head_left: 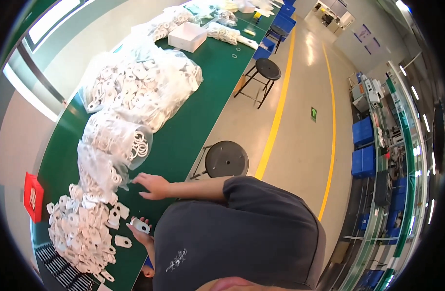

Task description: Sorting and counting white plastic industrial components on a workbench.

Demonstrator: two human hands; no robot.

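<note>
My left hand [142, 234], lower in the head view, holds a white oblong plastic piece [141, 225] with a dark round hole, just off the table's near edge. Fingers stretched and apart, my right hand [154, 186] hovers over the green table beside a clear plastic bag [98, 167] of white parts. Whether its fingertips touch the bag I cannot tell. Beside my left hand lies a big heap of similar white pieces [81, 233]. A single loose piece [123, 241] rests between the heap and my left hand.
Bagged white rings [139, 145] and a larger bag of white pieces [135, 82] lie farther along the table [183, 121]. A white box [187, 37] stands beyond them. A red bin [33, 198] is at the far edge. Black stools [227, 159] stand beside the table.
</note>
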